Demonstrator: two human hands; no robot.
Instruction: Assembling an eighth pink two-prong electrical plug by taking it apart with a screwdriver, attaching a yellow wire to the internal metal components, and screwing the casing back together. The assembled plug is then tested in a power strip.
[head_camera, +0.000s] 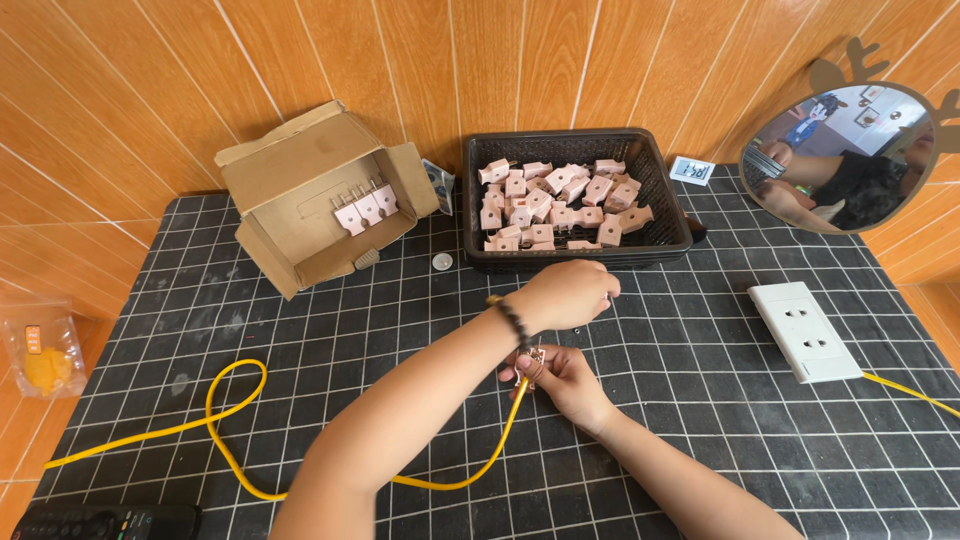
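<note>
The right hand is pinching the end of the yellow cable – it is looping across the black gridded mat – while the left hand, fingers curled together, is hovering just above it, near the black basket of pink plug parts.

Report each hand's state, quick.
Left hand: closed, fingers curled near the black basket; contents cannot be told.
Right hand: closed on the yellow cable end.
</note>
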